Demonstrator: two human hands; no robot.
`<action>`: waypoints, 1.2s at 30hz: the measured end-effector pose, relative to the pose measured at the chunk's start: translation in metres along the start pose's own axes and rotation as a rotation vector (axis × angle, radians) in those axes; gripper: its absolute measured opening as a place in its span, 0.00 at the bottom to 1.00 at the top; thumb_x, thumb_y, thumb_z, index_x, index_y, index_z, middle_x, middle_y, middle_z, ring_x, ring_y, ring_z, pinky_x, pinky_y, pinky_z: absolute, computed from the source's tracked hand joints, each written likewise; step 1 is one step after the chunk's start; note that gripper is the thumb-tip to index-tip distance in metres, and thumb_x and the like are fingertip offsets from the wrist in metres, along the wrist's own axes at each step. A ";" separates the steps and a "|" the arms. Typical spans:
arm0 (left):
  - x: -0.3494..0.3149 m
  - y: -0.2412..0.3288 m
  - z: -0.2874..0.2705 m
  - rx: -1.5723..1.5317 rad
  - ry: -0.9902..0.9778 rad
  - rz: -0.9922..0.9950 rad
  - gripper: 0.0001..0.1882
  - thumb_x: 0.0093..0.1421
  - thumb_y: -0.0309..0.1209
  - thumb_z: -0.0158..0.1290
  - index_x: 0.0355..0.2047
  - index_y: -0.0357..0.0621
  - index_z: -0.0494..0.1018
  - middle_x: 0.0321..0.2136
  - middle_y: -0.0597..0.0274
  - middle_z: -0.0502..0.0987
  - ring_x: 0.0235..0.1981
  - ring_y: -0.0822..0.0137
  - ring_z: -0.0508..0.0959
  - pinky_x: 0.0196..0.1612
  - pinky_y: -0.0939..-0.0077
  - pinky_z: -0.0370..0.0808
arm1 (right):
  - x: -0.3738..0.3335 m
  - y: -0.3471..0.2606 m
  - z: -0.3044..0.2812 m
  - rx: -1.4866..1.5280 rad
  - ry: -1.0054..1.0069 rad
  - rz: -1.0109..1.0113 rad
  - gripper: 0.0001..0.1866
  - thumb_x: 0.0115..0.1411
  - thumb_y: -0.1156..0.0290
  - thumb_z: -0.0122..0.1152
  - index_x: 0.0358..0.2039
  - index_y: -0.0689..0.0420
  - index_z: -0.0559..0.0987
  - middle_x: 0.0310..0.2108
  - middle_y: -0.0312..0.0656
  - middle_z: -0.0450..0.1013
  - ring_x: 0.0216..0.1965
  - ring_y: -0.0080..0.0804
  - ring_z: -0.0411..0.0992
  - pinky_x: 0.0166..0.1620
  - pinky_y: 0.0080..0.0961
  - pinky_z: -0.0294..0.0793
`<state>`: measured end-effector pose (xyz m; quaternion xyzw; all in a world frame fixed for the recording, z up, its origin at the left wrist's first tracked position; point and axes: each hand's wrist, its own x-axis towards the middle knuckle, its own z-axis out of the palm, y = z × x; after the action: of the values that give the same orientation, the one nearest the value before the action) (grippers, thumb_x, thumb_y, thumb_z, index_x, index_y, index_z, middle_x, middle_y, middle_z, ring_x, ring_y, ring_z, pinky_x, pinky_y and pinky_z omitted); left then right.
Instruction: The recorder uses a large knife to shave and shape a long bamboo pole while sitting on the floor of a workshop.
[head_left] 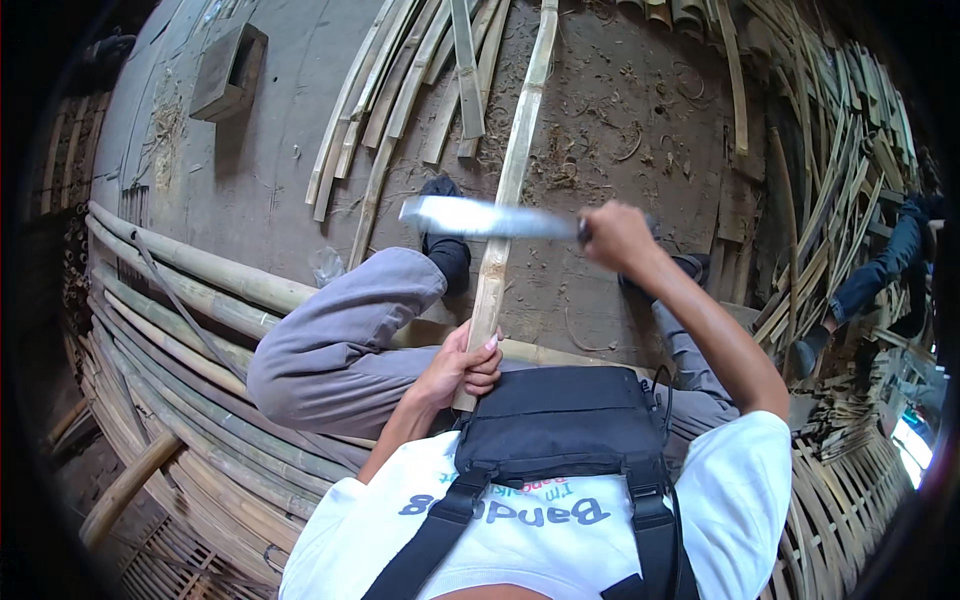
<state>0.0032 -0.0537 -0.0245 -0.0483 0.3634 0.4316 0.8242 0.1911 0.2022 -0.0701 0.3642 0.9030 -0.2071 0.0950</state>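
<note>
My left hand (462, 368) is closed round the near end of a long split bamboo strip (517, 150), which runs away from my lap toward the far edge of the view. My right hand (618, 238) grips the dark handle of a machete (490, 218). Its broad shiny blade points left and crosses over the strip a little beyond my knees. The blade is smeared by motion, so whether its edge touches the bamboo cannot be told.
Several bamboo strips (400, 90) lie on the floor ahead. Whole bamboo poles (200, 260) are stacked on the left, and a wooden box (228, 75) stands at far left. Piled slats (860, 130) fill the right, where another person's leg (875, 265) shows. Shavings litter the floor.
</note>
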 end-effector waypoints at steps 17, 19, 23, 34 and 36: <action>0.005 0.003 -0.007 0.020 -0.020 -0.020 0.09 0.67 0.32 0.46 0.44 0.46 0.60 0.15 0.72 0.52 0.13 0.81 0.52 0.15 0.85 0.49 | 0.020 0.021 -0.014 0.009 -0.029 0.034 0.09 0.43 0.67 0.59 0.24 0.58 0.80 0.23 0.56 0.75 0.29 0.55 0.76 0.33 0.45 0.76; 0.006 0.005 -0.005 0.015 -0.038 -0.015 0.09 0.68 0.32 0.46 0.45 0.46 0.60 0.15 0.72 0.52 0.13 0.81 0.51 0.15 0.85 0.50 | 0.002 0.006 -0.019 0.028 -0.023 0.052 0.09 0.43 0.67 0.59 0.24 0.58 0.80 0.23 0.56 0.74 0.28 0.55 0.76 0.33 0.47 0.76; 0.005 0.004 -0.006 -0.009 -0.013 -0.008 0.08 0.68 0.31 0.44 0.44 0.46 0.60 0.15 0.72 0.52 0.13 0.80 0.51 0.15 0.84 0.49 | -0.003 -0.005 -0.001 -0.003 -0.149 -0.032 0.08 0.44 0.68 0.59 0.26 0.55 0.81 0.25 0.52 0.76 0.29 0.50 0.77 0.36 0.43 0.77; 0.006 0.000 -0.014 -0.006 -0.017 -0.011 0.09 0.68 0.31 0.45 0.45 0.45 0.60 0.15 0.71 0.53 0.13 0.80 0.52 0.15 0.84 0.50 | 0.047 0.028 -0.013 0.033 0.057 0.196 0.08 0.45 0.70 0.59 0.25 0.58 0.81 0.24 0.53 0.77 0.29 0.49 0.78 0.35 0.43 0.78; 0.011 -0.002 -0.011 -0.013 -0.034 -0.029 0.09 0.68 0.31 0.45 0.45 0.45 0.60 0.15 0.71 0.53 0.13 0.80 0.52 0.15 0.84 0.50 | 0.063 0.069 -0.024 0.053 0.042 0.363 0.08 0.44 0.71 0.59 0.26 0.58 0.82 0.26 0.54 0.77 0.32 0.49 0.78 0.38 0.43 0.78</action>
<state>0.0024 -0.0518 -0.0407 -0.0514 0.3458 0.4226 0.8362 0.1933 0.2966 -0.0905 0.5276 0.8186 -0.2028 0.1025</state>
